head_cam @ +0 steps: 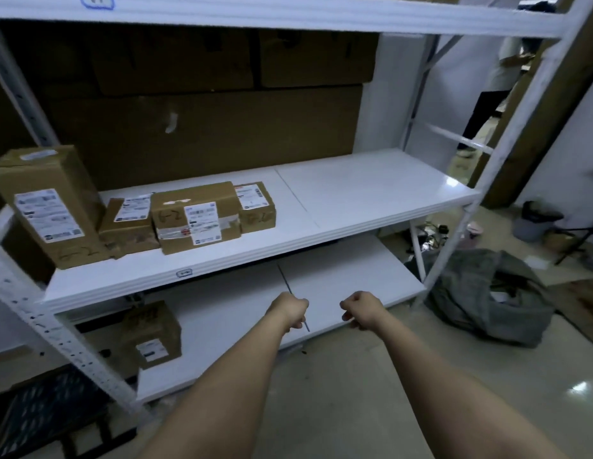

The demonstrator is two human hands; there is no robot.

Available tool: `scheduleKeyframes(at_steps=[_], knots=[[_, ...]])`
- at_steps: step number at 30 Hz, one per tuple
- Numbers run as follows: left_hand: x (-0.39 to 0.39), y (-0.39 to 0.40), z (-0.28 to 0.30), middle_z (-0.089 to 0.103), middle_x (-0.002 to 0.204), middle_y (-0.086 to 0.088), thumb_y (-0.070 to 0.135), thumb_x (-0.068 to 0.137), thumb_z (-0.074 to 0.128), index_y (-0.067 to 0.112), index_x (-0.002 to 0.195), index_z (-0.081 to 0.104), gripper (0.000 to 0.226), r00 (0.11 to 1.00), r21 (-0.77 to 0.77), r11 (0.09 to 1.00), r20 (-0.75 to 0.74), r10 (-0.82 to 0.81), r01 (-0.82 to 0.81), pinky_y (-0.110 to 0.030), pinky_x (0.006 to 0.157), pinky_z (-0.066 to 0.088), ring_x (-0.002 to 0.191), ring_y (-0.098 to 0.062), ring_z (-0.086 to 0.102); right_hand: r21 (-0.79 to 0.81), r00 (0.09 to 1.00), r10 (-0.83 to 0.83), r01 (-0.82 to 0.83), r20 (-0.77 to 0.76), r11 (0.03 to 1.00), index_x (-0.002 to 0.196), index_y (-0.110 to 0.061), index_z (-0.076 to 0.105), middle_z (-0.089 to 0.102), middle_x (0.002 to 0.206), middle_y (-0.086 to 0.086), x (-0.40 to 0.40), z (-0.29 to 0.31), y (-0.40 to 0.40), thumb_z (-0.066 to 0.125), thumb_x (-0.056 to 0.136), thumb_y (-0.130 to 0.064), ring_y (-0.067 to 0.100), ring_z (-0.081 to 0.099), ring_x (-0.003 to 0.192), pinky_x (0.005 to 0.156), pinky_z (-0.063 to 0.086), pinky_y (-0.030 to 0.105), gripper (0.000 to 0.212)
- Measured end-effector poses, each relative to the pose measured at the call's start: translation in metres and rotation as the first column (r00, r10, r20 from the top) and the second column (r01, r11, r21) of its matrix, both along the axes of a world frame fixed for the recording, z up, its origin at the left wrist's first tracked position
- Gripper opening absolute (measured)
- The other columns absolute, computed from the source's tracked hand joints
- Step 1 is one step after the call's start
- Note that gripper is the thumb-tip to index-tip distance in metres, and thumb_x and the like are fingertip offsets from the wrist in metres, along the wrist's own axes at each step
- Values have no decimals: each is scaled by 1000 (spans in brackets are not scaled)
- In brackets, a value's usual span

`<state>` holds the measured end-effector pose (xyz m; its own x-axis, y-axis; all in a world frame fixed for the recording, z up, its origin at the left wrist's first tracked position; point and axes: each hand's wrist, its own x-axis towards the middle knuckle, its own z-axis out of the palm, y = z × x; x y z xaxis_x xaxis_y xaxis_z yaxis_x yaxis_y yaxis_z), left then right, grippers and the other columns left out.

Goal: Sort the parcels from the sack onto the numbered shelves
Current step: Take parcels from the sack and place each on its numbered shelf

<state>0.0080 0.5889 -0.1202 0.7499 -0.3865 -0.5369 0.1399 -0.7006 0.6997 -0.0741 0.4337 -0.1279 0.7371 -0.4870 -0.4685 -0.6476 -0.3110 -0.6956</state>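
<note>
Both my arms reach forward over the floor toward the lowest shelf (338, 279). My left hand (290, 309) and my right hand (361, 309) hang side by side with fingers curled under, and neither holds anything. Several cardboard parcels (195, 217) with white labels sit at the left of the middle shelf (371, 190); the tall one (46, 203) stands furthest left. A single parcel (151, 334) lies on the lowest shelf at the left. The grey sack (480, 293) slumps open on the floor to the right of the rack.
The white rack has posts at front left (56, 326) and front right (507, 150). Large brown cartons (202, 134) line the back. A dark crate (46, 409) sits at lower left. A person (497, 81) stands behind the rack, with clutter (533, 223) on the floor at right.
</note>
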Motion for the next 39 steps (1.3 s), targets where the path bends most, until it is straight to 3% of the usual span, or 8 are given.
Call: scheduleKeyframes(at_steps=[10, 17, 20, 26, 31, 34, 36, 39], knots=[[-27, -138, 6, 66, 108, -9, 24, 94, 41, 4, 120, 52, 34, 985, 11, 985, -7, -173, 174, -26, 64, 40, 77, -20, 61, 24, 984, -170, 168, 51, 985, 82, -12, 50, 60, 77, 4, -44, -1, -116, 50, 96, -18, 17, 55, 59, 51, 36, 22, 15], [-10, -235, 1, 65, 113, -11, 24, 96, 41, 2, 123, 50, 36, 960, 3, 960, -13, -279, 279, -27, 65, 40, 81, -21, 61, 21, 967, -254, 254, 14, 967, 94, -7, 54, 63, 93, 10, -40, -8, -198, 50, 97, -20, 15, 55, 59, 52, 38, 22, 14], [9, -283, -3, 64, 115, -11, 25, 96, 41, 3, 125, 49, 37, 952, 3, 952, -12, -305, 305, -28, 67, 41, 85, -22, 61, 30, 959, -283, 282, 21, 959, 98, -6, 53, 61, 93, 11, -26, -7, -238, 48, 98, -16, 14, 51, 56, 45, 38, 17, 11], [40, -380, -3, 63, 121, -12, 25, 99, 41, 1, 129, 47, 39, 919, 15, 919, -35, -392, 393, -29, 77, 44, 95, -24, 63, 25, 932, -363, 362, 17, 932, 94, -7, 54, 62, 85, 8, 3, -12, -324, 50, 97, -18, 15, 53, 56, 50, 37, 21, 12], [49, -451, 2, 62, 124, -14, 24, 100, 41, 0, 127, 47, 36, 895, 19, 895, -47, -444, 446, -30, 78, 44, 98, -25, 63, 11, 903, -429, 429, 19, 903, 83, -11, 56, 59, 71, 5, 7, -15, -391, 53, 94, -15, 15, 53, 51, 39, 35, 14, 12], [47, -491, 0, 62, 117, -14, 26, 100, 43, 2, 115, 50, 29, 884, 21, 885, -49, -464, 465, -32, 76, 45, 99, -28, 62, 32, 876, -482, 481, 20, 876, 74, -12, 53, 55, 62, 5, 3, -21, -431, 54, 95, -14, 17, 50, 49, 48, 40, 23, 21], [44, -520, -4, 60, 110, -13, 27, 100, 43, 5, 109, 49, 25, 883, 13, 883, -46, -467, 468, -26, 64, 44, 91, -27, 59, 54, 863, -505, 503, 25, 862, 71, -12, 54, 56, 65, 7, -3, -26, -458, 54, 95, -15, 21, 52, 55, 54, 44, 29, 24], [34, -563, -12, 60, 111, -12, 28, 100, 43, 2, 120, 51, 33, 891, 7, 892, -63, -451, 452, -23, 52, 38, 87, -24, 56, 43, 866, -500, 500, 2, 865, 66, -13, 57, 60, 71, 10, -11, -39, -505, 56, 93, -20, 25, 56, 68, 68, 49, 39, 28]])
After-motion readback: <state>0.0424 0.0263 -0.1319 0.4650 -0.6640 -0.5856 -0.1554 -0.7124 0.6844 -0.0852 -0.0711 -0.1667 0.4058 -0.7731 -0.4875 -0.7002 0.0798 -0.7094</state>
